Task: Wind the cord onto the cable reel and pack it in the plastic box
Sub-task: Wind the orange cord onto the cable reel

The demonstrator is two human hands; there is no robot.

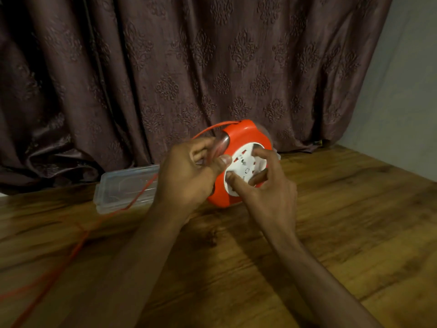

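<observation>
Two hands hold an orange cable reel (238,162) upright above a wooden table (331,233).

Nearest to the camera, the wood-grain table runs bare below the grip and to its right, up to the far right edge by a grey wall (406,79). The orange cord (59,268) lies loose on the table, below and left of the grip, and climbs to the reel's top. The left hand (189,176) curls around the reel's left rim, its thumb pressing the white face. The right hand (267,185) pinches that white centre, with its fingers bent into the hollows. The reel stands on its edge and the round face points toward the camera, its axle nearly level. Just left behind the grip lies the clear plastic box (123,188), lid on, its long side along the table's far edge. A dark patterned curtain (189,67) hangs behind everything.
</observation>
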